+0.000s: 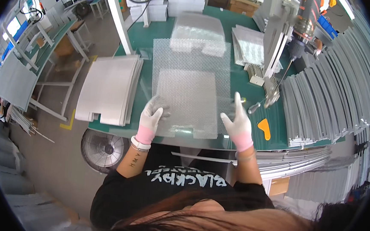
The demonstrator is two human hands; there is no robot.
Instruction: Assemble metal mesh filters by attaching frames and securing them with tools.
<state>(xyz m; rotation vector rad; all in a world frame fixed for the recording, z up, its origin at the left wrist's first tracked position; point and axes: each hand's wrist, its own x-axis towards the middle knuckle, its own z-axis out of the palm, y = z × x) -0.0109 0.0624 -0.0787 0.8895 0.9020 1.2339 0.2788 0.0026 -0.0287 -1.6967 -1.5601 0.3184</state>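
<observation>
From eight and four o'clock, the mesh sheet could be unevenly nudged askew by the spread-fingered left hand and right hand.

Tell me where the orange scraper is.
In the head view, the orange scraper lies right of centre on the green tabletop, near its front edge, between the mesh sheet on its left and the overlapping grey panels on its right.

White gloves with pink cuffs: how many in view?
2: one on the left hand, one on the right hand, both by the mesh sheet. More may be hidden in the background.
</observation>
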